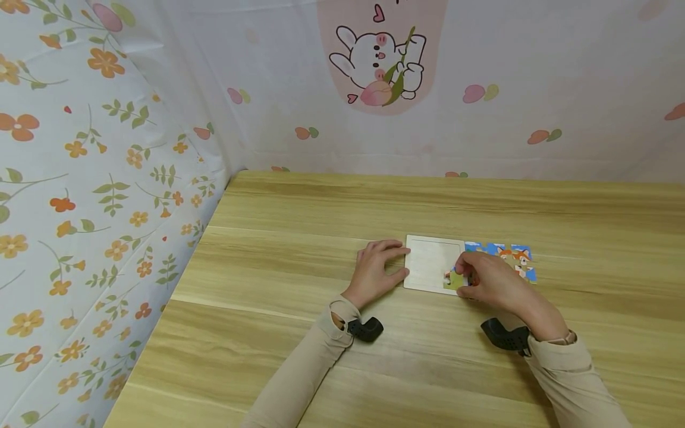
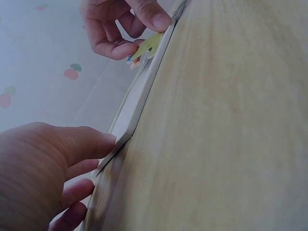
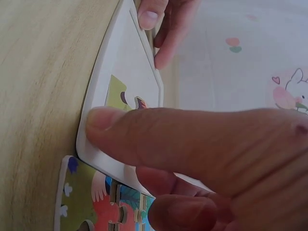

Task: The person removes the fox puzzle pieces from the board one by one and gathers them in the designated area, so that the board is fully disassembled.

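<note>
A shallow pale puzzle tray [image 1: 428, 252] lies flat on the table. My left hand [image 1: 374, 268] touches its left edge with thumb and fingertips; the left wrist view has that thumb [image 2: 98, 142] at the tray's corner. Over the tray's near right corner, my right hand [image 1: 495, 282] pinches a green puzzle piece [image 1: 456, 279] between thumb and forefinger. Part of the piece [image 3: 118, 94] shows past the thumb in the right wrist view; the rest is hidden. Other puzzle pieces [image 1: 523, 254], printed with an orange animal and blue sky, lie right of the tray, partly behind the right hand.
The wood-grain table [image 1: 299, 238] stretches to both sides of the tray. A printed curtain [image 1: 257, 77] hangs along the back edge, and a flowered cloth [image 1: 123, 196] covers the left side. Each wrist wears a black device [image 1: 366, 329].
</note>
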A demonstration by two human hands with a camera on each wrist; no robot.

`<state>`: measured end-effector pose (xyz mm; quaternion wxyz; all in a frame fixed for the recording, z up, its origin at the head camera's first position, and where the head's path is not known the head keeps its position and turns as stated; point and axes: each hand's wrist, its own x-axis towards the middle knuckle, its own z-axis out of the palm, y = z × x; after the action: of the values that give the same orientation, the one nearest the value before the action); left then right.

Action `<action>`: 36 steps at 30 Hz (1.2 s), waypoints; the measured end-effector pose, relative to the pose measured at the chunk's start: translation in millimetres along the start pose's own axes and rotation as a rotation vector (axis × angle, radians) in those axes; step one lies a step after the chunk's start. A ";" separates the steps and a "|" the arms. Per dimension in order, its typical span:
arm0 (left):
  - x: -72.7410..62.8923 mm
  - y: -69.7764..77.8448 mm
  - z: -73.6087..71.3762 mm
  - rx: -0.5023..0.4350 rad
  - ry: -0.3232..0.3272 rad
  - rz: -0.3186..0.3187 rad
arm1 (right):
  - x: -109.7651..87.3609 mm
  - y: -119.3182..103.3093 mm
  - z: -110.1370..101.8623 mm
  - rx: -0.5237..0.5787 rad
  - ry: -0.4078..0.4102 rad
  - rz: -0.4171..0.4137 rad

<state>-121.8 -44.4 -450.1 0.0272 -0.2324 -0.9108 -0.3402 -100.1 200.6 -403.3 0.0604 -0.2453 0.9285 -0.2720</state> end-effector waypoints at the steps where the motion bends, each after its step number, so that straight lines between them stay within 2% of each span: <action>1: 0.0 0.1 0.0 0.000 0.000 0.000 | -0.1 0.2 -0.1 -0.002 0.002 -0.002; 11: -0.4 0.1 0.3 -0.004 0.002 0.004 | 0.1 -0.8 0.0 -0.036 0.017 0.001; 21: -0.3 -1.8 0.8 -0.002 0.003 0.011 | -0.2 0.1 4.1 -0.058 0.087 -0.052; 29: -0.1 -0.8 0.5 -0.001 0.004 0.009 | -1.1 -0.5 0.9 -0.076 0.047 -0.022; 36: 0.8 1.1 -1.2 0.011 -0.006 0.003 | -2.1 -1.4 -0.1 -0.092 0.065 -0.032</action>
<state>-122.2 -44.1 -448.3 0.0265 -0.2346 -0.9124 -0.3344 -97.7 200.6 -402.5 0.0147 -0.2536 0.9375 -0.2378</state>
